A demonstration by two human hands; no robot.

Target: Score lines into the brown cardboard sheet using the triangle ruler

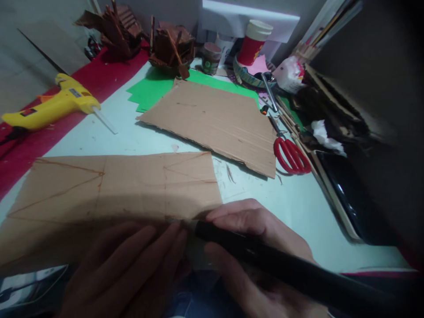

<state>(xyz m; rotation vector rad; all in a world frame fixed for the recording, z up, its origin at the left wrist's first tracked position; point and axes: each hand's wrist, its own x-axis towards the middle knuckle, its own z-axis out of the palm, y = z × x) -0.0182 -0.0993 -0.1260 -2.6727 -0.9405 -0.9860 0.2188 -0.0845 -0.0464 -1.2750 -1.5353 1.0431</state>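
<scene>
A flat piece of brown cardboard (134,185) lies on the table at the front left, with brown lines in triangles and uprights drawn on it. My left hand (129,265) rests on its near edge, fingers stretched out and lying flat. In my right hand (261,238) is a black-handled tool (245,247), gripped between thumb and fingers. Its slim grey tip meets the cardboard's near side, close by my left fingertips. Shadow hides the exact contact and the kind of tip.
Behind lies a second cardboard sheet (215,121) over green paper (149,90). A yellow glue gun (56,104) is at left, red-handled scissors (291,155) and a black phone (354,198) at right. Brown craft pieces (172,48) and a red cup (253,44) stand at the back.
</scene>
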